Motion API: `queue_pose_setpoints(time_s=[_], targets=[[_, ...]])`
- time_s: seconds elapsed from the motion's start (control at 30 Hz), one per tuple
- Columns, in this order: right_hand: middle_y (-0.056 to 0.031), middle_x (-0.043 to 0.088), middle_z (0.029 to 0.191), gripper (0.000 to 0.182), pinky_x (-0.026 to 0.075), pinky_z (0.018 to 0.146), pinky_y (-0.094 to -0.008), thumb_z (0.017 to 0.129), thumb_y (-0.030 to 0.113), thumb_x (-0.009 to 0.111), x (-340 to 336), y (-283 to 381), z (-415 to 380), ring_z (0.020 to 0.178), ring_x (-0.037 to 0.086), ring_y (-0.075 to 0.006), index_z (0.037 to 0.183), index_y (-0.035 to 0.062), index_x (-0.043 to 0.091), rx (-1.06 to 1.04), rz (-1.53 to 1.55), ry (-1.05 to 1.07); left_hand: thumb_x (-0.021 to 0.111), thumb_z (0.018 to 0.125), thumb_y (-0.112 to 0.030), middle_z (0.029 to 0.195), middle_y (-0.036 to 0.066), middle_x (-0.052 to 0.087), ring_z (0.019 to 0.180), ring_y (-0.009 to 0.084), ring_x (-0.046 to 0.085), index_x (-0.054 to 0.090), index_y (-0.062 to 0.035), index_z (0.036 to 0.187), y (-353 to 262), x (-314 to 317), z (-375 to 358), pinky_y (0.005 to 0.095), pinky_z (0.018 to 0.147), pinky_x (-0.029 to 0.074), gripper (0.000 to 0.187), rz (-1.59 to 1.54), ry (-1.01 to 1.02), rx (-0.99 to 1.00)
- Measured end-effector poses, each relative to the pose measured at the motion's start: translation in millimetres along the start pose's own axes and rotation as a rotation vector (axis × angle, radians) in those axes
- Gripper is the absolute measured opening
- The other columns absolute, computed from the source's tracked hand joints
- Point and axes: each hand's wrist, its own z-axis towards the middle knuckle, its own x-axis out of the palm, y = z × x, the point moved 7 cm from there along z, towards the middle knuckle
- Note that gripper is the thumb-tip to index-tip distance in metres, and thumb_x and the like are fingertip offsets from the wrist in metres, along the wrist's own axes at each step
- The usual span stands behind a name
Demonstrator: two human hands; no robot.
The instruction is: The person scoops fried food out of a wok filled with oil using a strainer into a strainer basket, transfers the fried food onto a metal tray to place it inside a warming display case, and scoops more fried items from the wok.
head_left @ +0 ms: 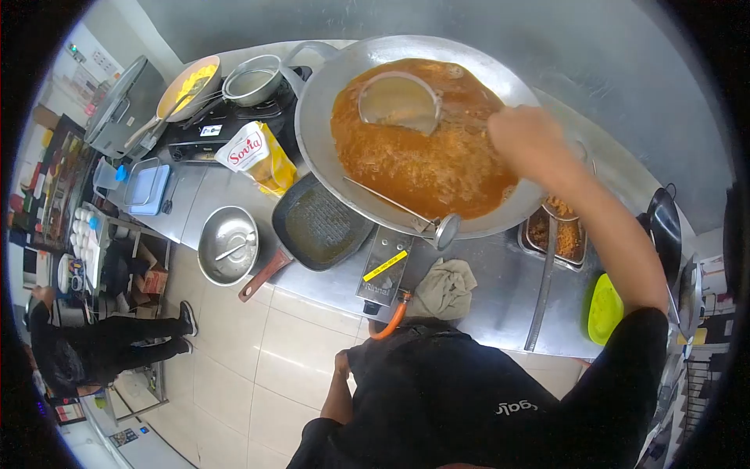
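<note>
My right hand [522, 139] is closed above the right side of a large metal wok [320, 117] full of bubbling brown oil [453, 172]. It appears closed on the handle of a round mesh strainer [400, 102], whose head sits in the oil at the upper left; the handle itself is hard to see. A dial thermometer [446, 231] rests at the wok's near rim, its thin probe reaching over the oil. My left hand [341, 363] hangs low beside my dark shirt, against the cloth, with its fingers mostly hidden.
Left of the wok are a Sovia pouch [262, 156], a square grill pan [324, 223], a steel bowl [228, 246] and a pan of yellow food [195, 87]. Rightward are a tray of fried bits [574, 241], a ladle handle [543, 289] and a green tray [603, 309]. Another person [94, 352] stands far left.
</note>
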Motion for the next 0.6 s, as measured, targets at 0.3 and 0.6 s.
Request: queue_pose_setpoints(time_s=[0.3,0.6], targets=[[-0.0213,0.061,0.07,0.02,0.046,0.068,-0.0453,0.081,0.014,0.055,20.3,-2.6,-1.3,0.069,0.062,-0.0343,0.074,-0.003,0.063,-0.166,0.409,0.424,0.057,0.083,-0.023,0.088,0.011,0.065,0.071,0.0211,0.062,0.061,0.0027,0.108,24.4,-2.1,-2.9,0.0338,0.057,0.049,0.036,-0.055,-0.021,-0.049],[-0.0214,0.062,0.074,0.021,0.047,0.07,-0.0476,0.088,0.015,0.052,13.2,-19.7,-61.8,0.074,0.062,-0.0377,0.081,-0.0016,0.063,-0.067,0.349,0.189,0.056,0.084,-0.021,0.086,0.011,0.066,0.072,0.022,0.063,0.062,0.0034,0.107,12.8,-3.0,10.5,0.0335,0.059,0.05,0.034,-0.051,0.074,0.077]])
